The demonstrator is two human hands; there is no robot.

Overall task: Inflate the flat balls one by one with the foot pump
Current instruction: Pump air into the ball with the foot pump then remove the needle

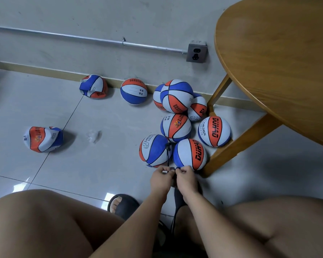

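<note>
Balls (176, 127) orange, blue, white panels; sandal (125, 206) seemingly black.

Soft, even indoor light falls on the glossy pale grey tiled floor (45, 108), with white glare patches just left of the grip. Balls cast faint shadows. Wide-angle distortion bows the grey metal wall conduit (82, 38); near edges blur slightly.

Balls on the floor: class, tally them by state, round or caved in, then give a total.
Round balls: 8, one by itself at the wall and seven clustered by the table leg
Caved-in balls: 2, one at the wall, one far left
Total: 10
</note>
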